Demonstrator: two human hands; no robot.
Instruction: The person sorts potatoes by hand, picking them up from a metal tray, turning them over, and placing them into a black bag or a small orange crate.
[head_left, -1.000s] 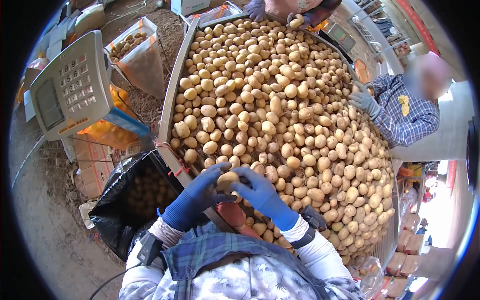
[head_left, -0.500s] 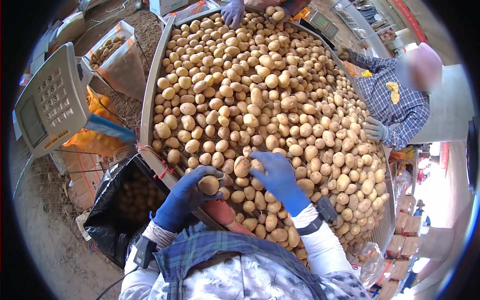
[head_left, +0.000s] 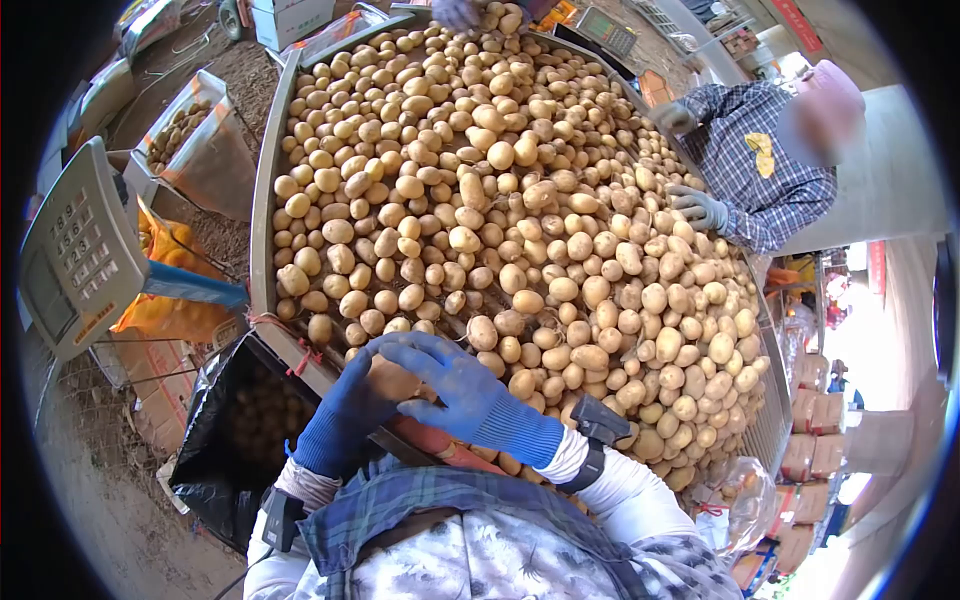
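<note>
Both of my gloved hands are together at the near edge of a broad table heaped with potatoes (head_left: 520,230). Between them is a brownish potato (head_left: 391,380), partly covered by blue fingers. My left hand (head_left: 345,412) curls round it from the left side. From the right, my right hand (head_left: 455,388) bends its fingers over the top of the same potato, the thumb lower down. Whether a second potato is hidden in the gloves cannot be made out. Loose potatoes lie just beyond my fingertips.
A black bag (head_left: 240,430) with potatoes inside hangs at the left near corner. A scale display (head_left: 80,250) stands left, before an orange sack (head_left: 180,270) and a potato-filled crate (head_left: 200,140). Across the table, a co-worker (head_left: 770,160) rests gloved hands by the heap; another gloved hand (head_left: 458,14) shows at the far end.
My right hand has drawn back from the heap to my left hand and closed over the potato there. The whole view has shifted slightly. The co-worker's far hand has moved.
</note>
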